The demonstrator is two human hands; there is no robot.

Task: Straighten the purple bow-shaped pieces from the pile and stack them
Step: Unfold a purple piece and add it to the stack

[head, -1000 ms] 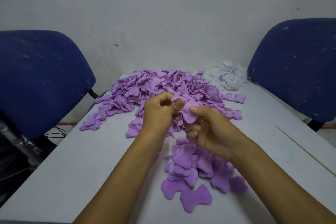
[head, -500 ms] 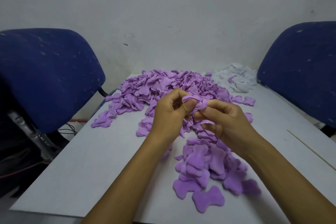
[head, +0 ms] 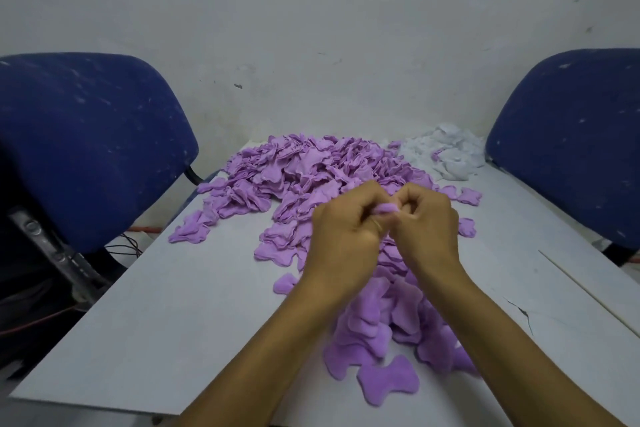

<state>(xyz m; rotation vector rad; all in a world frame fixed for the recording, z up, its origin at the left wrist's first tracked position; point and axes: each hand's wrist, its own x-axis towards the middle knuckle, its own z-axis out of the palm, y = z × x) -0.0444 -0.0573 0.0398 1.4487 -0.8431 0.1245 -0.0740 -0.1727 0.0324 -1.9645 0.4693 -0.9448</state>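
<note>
1. Nearest: flattened stack (head: 377,333) of purple pieces on bench (head: 166,315), near front edge.
2. Above it, left hand (head: 346,232) and right hand (head: 427,224) knuckle to knuckle, both pinching one crumpled purple piece (head: 387,208); half a second ago, set wider.
3. Bare bench left.
4. Farthest: pile (head: 311,177), white scraps (head: 446,156).

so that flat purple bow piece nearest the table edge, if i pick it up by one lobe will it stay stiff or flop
Probably flop: the purple bow piece looks like soft fleece, and the same kind of piece is bunched small between the left hand and right hand. Likely very light, since pieces in the pile curl and rest loosely on each other. Unlikely to slide or roll; it lies flat on the table.
</note>
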